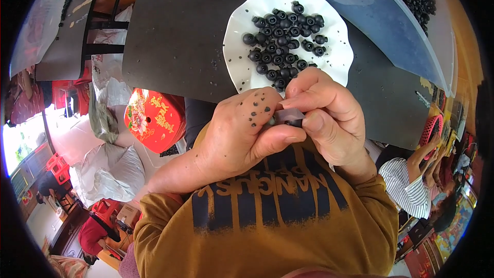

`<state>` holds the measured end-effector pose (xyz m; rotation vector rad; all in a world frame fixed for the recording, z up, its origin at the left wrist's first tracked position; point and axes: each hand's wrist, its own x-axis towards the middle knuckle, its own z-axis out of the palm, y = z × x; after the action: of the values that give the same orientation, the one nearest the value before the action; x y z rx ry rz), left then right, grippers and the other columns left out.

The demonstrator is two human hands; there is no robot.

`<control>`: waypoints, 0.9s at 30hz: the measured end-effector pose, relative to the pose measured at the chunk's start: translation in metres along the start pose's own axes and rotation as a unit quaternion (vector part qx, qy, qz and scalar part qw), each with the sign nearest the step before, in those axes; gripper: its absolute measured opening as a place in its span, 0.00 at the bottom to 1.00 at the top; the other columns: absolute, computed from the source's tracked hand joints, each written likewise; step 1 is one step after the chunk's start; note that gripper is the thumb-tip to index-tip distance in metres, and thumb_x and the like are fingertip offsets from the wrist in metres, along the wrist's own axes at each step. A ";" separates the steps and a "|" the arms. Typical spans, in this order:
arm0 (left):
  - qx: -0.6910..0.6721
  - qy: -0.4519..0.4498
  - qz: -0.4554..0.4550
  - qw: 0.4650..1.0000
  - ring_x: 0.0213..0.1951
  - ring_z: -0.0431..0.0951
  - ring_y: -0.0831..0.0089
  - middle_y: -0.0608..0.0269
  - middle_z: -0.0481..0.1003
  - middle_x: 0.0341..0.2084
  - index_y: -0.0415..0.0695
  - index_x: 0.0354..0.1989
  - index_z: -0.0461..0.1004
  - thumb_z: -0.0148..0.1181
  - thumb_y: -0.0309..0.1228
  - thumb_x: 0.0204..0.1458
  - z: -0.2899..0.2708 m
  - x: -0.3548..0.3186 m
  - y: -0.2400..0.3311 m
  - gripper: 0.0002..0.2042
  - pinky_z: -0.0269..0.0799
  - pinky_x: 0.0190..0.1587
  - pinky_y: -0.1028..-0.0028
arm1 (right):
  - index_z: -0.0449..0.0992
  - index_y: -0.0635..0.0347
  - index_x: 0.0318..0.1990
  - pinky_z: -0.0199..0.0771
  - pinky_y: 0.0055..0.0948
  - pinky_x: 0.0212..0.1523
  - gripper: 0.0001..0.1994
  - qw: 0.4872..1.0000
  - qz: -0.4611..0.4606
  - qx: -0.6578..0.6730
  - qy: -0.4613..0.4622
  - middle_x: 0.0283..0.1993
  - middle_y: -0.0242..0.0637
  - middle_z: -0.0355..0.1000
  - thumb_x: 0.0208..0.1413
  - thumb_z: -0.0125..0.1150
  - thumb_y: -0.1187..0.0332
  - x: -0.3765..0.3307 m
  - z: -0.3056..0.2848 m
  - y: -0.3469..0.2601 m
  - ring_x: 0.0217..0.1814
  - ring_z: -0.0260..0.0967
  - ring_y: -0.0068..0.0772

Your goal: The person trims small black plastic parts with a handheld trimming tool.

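Note:
My hands meet in front of my chest, just below a white wavy-rimmed plate (pixel 236 54). A small black piece (pixel 294 122) sits between them, with a pale, half-clear strip (pixel 289 115) against it. My right hand (pixel 334 118) pinches the black piece between thumb and fingers. My left hand (pixel 236 128) is closed around its other side, its curled fingers partly hidden; several dark crumbs stick to its back. Many small black round knobs (pixel 279 32), with ringed openings and short stubs, lie on the plate.
A dark table (pixel 177 36) bears the plate and scattered black crumbs. At the right stands a bluish clear tub (pixel 381 25) with more black parts. A red patterned stool (pixel 154 118) and white sacks (pixel 108 172) are at the left. People sit nearby, one in a striped shirt (pixel 404 188).

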<state>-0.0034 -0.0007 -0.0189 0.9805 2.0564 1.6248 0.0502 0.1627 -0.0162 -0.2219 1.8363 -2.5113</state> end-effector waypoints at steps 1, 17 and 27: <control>0.005 -0.003 0.003 1.000 0.20 0.67 0.61 0.59 0.65 0.18 0.39 0.26 0.66 0.55 0.48 0.46 0.000 0.000 0.000 0.20 0.63 0.22 0.69 | 0.71 0.65 0.41 0.60 0.21 0.44 0.10 1.000 -0.002 0.000 -0.005 0.39 0.37 0.65 0.55 0.50 0.70 0.000 0.000 0.001 0.42 0.61 0.26; 0.009 0.007 0.009 1.000 0.19 0.67 0.60 0.59 0.64 0.17 0.39 0.24 0.64 0.56 0.49 0.45 0.000 0.002 -0.001 0.21 0.63 0.20 0.69 | 0.67 0.66 0.42 0.62 0.18 0.43 0.09 0.984 0.042 0.170 0.015 0.39 0.35 0.64 0.57 0.48 0.71 -0.004 0.007 0.006 0.41 0.62 0.21; 0.044 0.004 0.005 0.999 0.19 0.68 0.60 0.59 0.65 0.17 0.39 0.24 0.65 0.56 0.48 0.45 -0.001 0.003 0.002 0.21 0.64 0.21 0.69 | 0.67 0.66 0.42 0.62 0.18 0.43 0.08 0.989 0.029 0.148 0.008 0.39 0.35 0.64 0.57 0.49 0.71 -0.006 0.004 0.010 0.41 0.62 0.21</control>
<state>-0.0051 0.0009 -0.0161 1.0164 2.1478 1.5586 0.0559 0.1564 -0.0254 -0.1390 1.4238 -2.7053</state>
